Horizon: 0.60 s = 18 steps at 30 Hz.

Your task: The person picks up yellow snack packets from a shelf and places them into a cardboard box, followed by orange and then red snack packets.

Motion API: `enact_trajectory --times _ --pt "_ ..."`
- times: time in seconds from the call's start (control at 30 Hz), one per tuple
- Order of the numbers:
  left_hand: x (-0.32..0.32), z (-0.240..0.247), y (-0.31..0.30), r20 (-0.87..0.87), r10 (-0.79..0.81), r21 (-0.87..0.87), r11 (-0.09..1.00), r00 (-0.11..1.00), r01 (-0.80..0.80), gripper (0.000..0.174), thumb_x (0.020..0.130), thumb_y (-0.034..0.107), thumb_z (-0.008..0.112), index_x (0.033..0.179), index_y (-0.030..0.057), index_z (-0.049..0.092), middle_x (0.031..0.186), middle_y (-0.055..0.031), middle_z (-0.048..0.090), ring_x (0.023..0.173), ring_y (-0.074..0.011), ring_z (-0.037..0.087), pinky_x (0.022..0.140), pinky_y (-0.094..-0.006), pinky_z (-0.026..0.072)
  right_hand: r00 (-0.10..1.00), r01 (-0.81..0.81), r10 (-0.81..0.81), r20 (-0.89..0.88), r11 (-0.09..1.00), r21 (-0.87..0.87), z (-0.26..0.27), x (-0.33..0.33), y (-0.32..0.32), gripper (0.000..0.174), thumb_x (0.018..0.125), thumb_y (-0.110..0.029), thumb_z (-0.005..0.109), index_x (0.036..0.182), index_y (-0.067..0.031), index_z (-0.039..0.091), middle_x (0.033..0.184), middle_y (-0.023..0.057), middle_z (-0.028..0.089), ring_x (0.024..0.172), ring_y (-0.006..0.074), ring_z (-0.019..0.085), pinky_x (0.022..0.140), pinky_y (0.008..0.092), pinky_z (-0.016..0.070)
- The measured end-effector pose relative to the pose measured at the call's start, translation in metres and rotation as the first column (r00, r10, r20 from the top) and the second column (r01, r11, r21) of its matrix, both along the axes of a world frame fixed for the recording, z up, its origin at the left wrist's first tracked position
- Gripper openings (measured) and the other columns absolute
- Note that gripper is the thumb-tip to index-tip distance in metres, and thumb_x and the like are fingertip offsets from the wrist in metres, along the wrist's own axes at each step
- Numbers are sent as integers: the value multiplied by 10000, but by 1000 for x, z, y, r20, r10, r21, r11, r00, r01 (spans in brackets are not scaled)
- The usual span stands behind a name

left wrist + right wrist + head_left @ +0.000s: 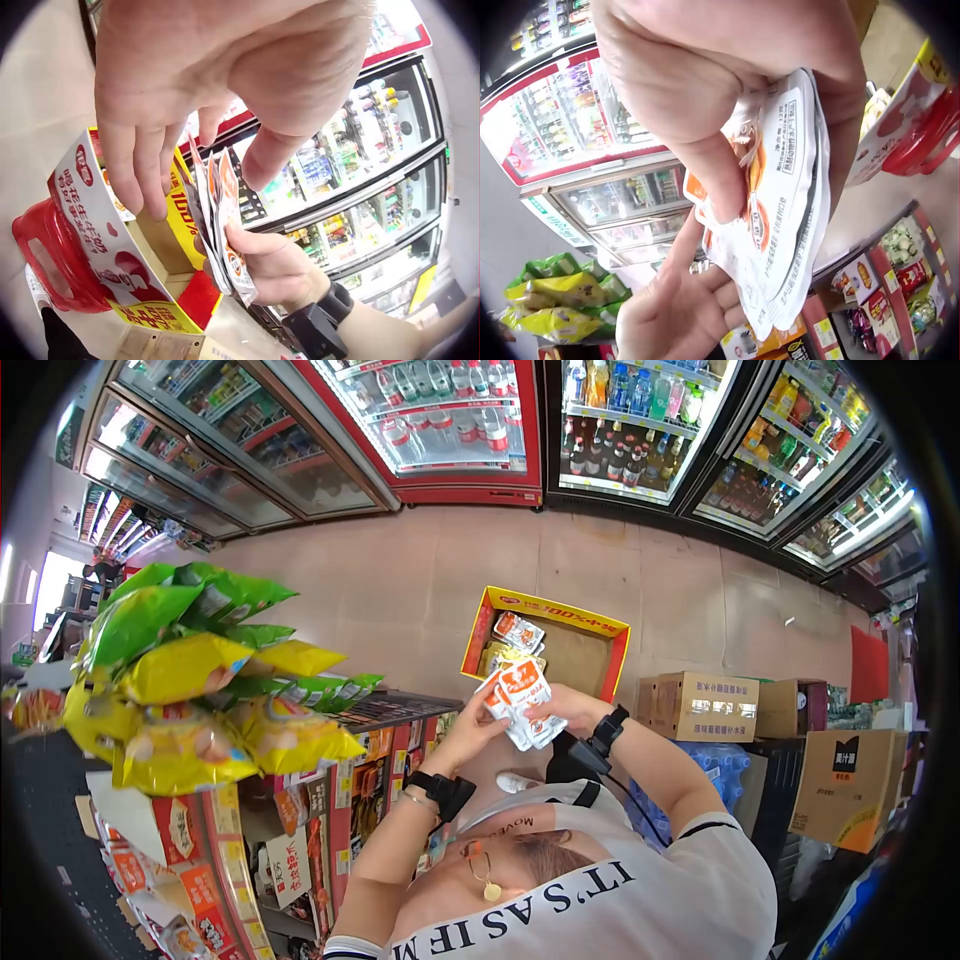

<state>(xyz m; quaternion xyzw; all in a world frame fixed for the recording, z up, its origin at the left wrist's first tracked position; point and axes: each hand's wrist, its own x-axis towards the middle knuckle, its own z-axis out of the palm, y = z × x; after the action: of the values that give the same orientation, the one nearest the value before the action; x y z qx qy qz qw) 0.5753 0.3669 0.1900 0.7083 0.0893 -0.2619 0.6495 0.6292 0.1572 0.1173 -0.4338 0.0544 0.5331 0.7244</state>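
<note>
My right hand (562,708) pinches several white-and-orange snack packets (523,700) between thumb and fingers; in the right wrist view the thumb lies across the packets (780,217). Beside them is my left hand (478,726). The left wrist view has the left hand (225,82) with fingers extended above the packets (225,225), apart from them, and the right wrist view has it (679,315) palm up with relaxed fingers. Beyond the hands, a yellow-and-red carton (590,622) on top of something red holds more packets (518,630) at its left side.
Green and yellow snack bags (190,700) hang at the left above shelves of packaged goods (215,860). Drink coolers (470,494) line the far side across the tiled floor (400,570). Cardboard boxes (700,705) and bottled water (715,765) are stacked at the right.
</note>
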Motion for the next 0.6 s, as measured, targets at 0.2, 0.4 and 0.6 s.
enact_trajectory --times 0.2,0.4,0.6 --pt "2 -42 45 -162 242 -1 970 957 -245 575 871 157 601 1377 127 328 1114 -110 581 905 -157 592 764 -262 466 950 281 -303 -71 934 -221 -81 64 -25 326 760 66 627 1079 25 574 986 119 647 821 216 637 714 363 527" --pt "-34 -39 74 -222 422 239 898 879 -370 330 858 141 595 1145 -11 538 1016 -106 608 902 -159 591 787 -277 476 920 281 -356 -162 891 -357 -145 102 -13 337 755 79 623 1083 14 584 1023 132 640 889 251 628 785 404 509" --pt "-130 -89 89 -280 434 474 838 856 -270 324 837 207 632 1097 23 572 932 -77 635 850 -160 608 766 -292 481 956 178 -270 -117 847 -501 -209 101 37 309 765 65 636 1063 -4 593 1014 115 641 882 251 623 776 421 509"
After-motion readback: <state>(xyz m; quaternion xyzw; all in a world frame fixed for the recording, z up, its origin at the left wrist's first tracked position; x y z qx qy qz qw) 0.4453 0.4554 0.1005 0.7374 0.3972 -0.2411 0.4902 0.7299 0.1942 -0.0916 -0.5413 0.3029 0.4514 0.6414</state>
